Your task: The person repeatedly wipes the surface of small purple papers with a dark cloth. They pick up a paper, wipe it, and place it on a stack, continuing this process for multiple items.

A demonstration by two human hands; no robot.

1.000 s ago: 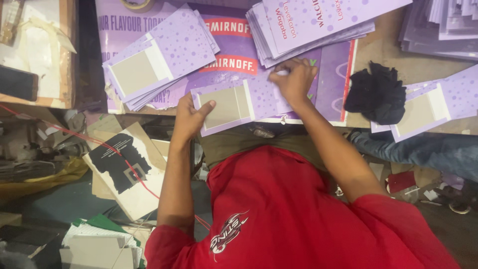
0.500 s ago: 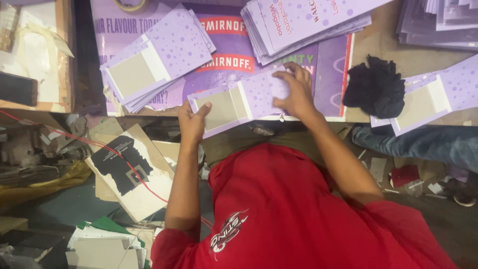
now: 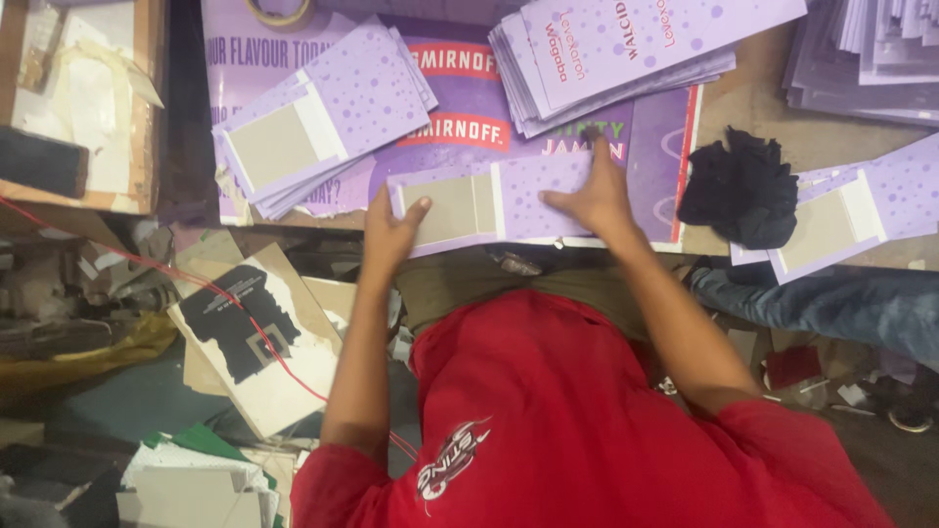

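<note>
A purple dotted cover sheet (image 3: 518, 191) with a grey board panel on its left half lies flat on a purple poster (image 3: 460, 108) at the near edge of the worktop. My left hand (image 3: 389, 230) grips the sheet's left end, its thumb on top of the grey panel. My right hand (image 3: 592, 196) lies flat on the purple right half with the fingers spread and pressing down. My red shirt (image 3: 577, 430) fills the bottom of the view.
A stack of like covers (image 3: 313, 117) lies up left, a pile of printed purple sheets (image 3: 626, 54) up right, more covers (image 3: 851, 215) far right. A black cloth (image 3: 738, 186) lies right of my hand. A tape roll (image 3: 279, 12) sits at the top. Board scraps (image 3: 254, 332) litter the floor; another person's jeans leg (image 3: 831, 303) is at right.
My right hand has slid from the sheet's upper right corner down onto its middle. My left hand has moved up and taken hold of the left end.
</note>
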